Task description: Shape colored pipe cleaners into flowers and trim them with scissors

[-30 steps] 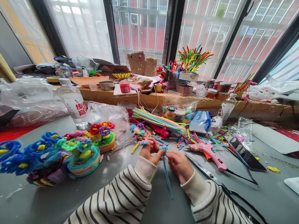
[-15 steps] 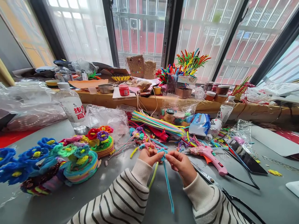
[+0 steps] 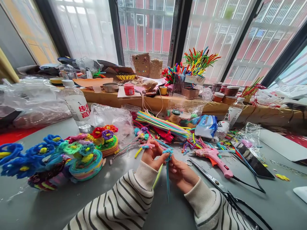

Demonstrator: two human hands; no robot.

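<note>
Between my two hands is a light-blue pipe cleaner (image 3: 168, 154), bent into small loops at the top with a long tail hanging down. My left hand (image 3: 153, 155) pinches the looped part between thumb and fingers. From the other side, my right hand (image 3: 182, 172) closes on the same pipe cleaner just below the loops. A yellow-green pipe cleaner (image 3: 157, 177) slants down beside my left wrist. Pink fuzzy loops (image 3: 147, 146) show at the back of my left fingers; whether they are held is unclear.
Scissors (image 3: 213, 179) lie right of my right hand, with a pink glue gun (image 3: 217, 159) beyond. Fuzzy flowers in striped pots (image 3: 83, 167) stand at left. A bundle of pipe cleaners (image 3: 163, 124), a water bottle (image 3: 78, 108) and a black phone (image 3: 253, 161) are also on the table.
My right hand has shifted slightly left and lower, closer to my left hand. The blue tail now hangs straighter and looks shorter. More of the scissors shows.
</note>
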